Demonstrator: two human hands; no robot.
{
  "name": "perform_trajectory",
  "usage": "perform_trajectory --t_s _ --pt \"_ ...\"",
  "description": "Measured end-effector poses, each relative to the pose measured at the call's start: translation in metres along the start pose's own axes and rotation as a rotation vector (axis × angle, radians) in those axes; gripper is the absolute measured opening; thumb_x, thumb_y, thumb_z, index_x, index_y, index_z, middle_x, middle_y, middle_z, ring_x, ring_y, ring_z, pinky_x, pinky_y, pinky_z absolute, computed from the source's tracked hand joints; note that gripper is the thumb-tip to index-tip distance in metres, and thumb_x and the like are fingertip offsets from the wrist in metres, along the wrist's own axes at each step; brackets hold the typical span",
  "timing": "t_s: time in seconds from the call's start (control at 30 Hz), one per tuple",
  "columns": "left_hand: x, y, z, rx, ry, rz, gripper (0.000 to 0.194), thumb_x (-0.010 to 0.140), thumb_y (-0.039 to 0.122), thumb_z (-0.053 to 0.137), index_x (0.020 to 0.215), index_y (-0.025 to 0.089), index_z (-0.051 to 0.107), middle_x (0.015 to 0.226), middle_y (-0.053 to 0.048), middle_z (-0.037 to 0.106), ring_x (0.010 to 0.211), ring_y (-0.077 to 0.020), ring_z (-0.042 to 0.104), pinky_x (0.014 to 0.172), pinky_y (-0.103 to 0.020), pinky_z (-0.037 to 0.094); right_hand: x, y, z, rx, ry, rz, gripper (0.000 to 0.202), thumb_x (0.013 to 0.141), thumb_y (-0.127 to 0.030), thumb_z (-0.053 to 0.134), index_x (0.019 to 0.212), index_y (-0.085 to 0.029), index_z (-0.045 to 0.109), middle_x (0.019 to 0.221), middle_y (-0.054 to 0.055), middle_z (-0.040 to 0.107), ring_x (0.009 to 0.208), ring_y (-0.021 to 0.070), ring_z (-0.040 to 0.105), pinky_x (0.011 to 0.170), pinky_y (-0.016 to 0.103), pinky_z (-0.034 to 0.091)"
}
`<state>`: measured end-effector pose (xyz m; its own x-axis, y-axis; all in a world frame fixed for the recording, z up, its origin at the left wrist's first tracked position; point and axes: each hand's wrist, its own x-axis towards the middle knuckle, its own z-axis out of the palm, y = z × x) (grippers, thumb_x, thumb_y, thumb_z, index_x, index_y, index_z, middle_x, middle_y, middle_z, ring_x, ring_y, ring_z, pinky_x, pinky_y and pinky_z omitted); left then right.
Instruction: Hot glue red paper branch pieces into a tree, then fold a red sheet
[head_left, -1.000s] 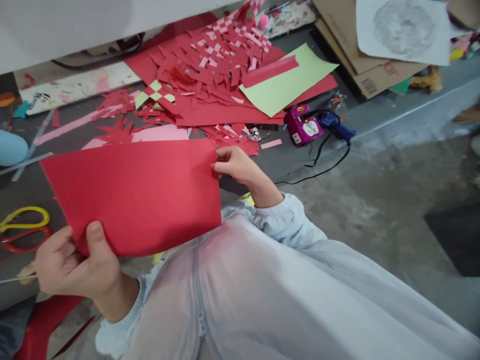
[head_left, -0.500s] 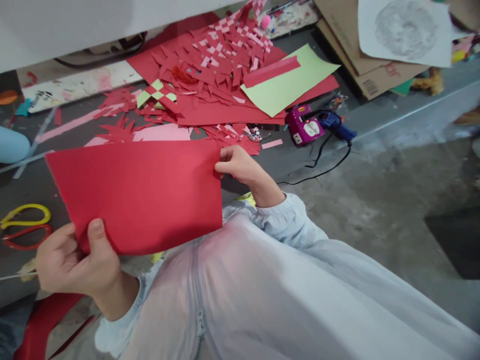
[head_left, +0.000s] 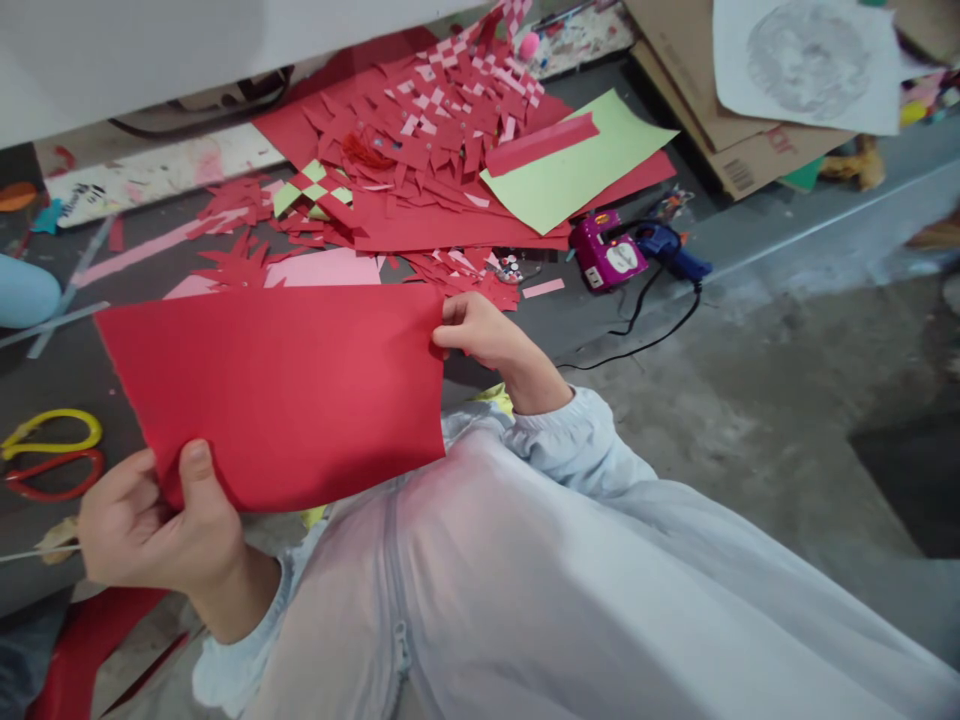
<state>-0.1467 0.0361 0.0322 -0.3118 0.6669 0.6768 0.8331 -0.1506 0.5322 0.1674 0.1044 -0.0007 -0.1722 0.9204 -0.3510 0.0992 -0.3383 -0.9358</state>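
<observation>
A sheet of red paper (head_left: 292, 390) is stretched between my two hands in front of my body, its lower edge bowed. My left hand (head_left: 161, 515) pinches the lower left corner, thumb on top and fingers curled behind. At the right edge, my right hand (head_left: 480, 335) grips the sheet near its upper corner, with some fingers hidden behind it. Scissors with yellow and red handles (head_left: 56, 450) lie left of the sheet, close to my left hand; their blades are not clearly seen.
Beyond the sheet, cut red and pink paper pieces (head_left: 420, 130) cover the table, with a light green sheet (head_left: 570, 170) on them. A purple device (head_left: 609, 255) and a blue glue gun (head_left: 667, 250) with a black cord lie right. Cardboard (head_left: 750, 160) sits far right; a light blue cylinder (head_left: 26, 290) left.
The red paper and both hands have shifted very slightly right and down in view. Both hands keep the same hold.
</observation>
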Motion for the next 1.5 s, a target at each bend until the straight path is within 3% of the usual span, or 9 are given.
perform_trajectory --t_s 0.4,0.67,0.97,1.1,1.23,1.5 --pt "-0.004 -0.011 -0.003 0.026 0.022 0.007 0.027 0.069 0.040 0.080 0.078 0.016 0.071 0.059 0.006 0.040 0.054 -0.0108 0.037 0.058 -0.029 0.026 0.000 -0.004 -0.004 -0.015 -0.007 -0.012 0.009 0.056 -0.024 0.054 0.053 -0.018 0.060 0.049 -0.002 0.056 0.047 0.0084 0.049 0.047 0.021 0.039" --pt "-0.002 -0.006 -0.003 0.030 -0.003 -0.040 0.027 0.069 0.042 0.077 0.072 0.017 0.067 0.057 0.006 0.036 0.053 -0.0119 0.036 0.058 -0.030 0.026 0.001 -0.008 -0.002 -0.028 -0.023 -0.024 0.022 0.061 -0.035 0.072 0.055 -0.017 0.060 0.050 -0.003 0.056 0.048 0.0071 0.048 0.047 0.021 0.036" --pt "0.000 0.001 -0.004 0.044 0.006 -0.054 0.034 0.066 0.049 0.077 0.065 0.020 0.060 0.055 0.006 0.034 0.053 -0.0119 0.037 0.058 -0.030 0.027 0.001 -0.010 0.002 -0.144 0.011 0.014 0.007 0.058 -0.021 0.057 0.052 -0.018 0.056 0.051 -0.002 0.055 0.048 0.0072 0.042 0.045 0.023 0.030" --pt "0.002 0.005 -0.004 0.061 0.007 -0.079 0.037 0.065 0.054 0.076 0.063 0.021 0.058 0.053 0.007 0.030 0.052 -0.0123 0.034 0.057 -0.030 0.025 0.002 -0.009 0.005 -0.143 0.030 0.010 0.005 0.055 -0.022 0.055 0.051 -0.019 0.052 0.047 -0.005 0.045 0.049 0.0074 0.040 0.045 0.023 0.026" --pt "0.002 0.002 -0.005 0.100 0.005 -0.086 0.039 0.064 0.057 0.075 0.066 0.021 0.062 0.054 0.006 0.034 0.053 -0.0132 0.036 0.058 -0.031 0.029 0.002 -0.007 0.004 -0.123 0.030 0.003 0.006 0.054 -0.023 0.054 0.054 -0.018 0.055 0.050 -0.004 0.047 0.050 0.0078 0.041 0.046 0.023 0.027" --pt "-0.001 -0.004 -0.005 0.037 0.018 -0.021 0.033 0.065 0.047 0.080 0.075 0.018 0.069 0.057 0.006 0.038 0.054 -0.0118 0.037 0.059 -0.030 0.028 0.000 -0.006 0.004 -0.131 0.032 0.003 0.005 0.054 -0.023 0.054 0.054 -0.019 0.056 0.051 -0.002 0.050 0.050 0.0086 0.041 0.045 0.023 0.029"
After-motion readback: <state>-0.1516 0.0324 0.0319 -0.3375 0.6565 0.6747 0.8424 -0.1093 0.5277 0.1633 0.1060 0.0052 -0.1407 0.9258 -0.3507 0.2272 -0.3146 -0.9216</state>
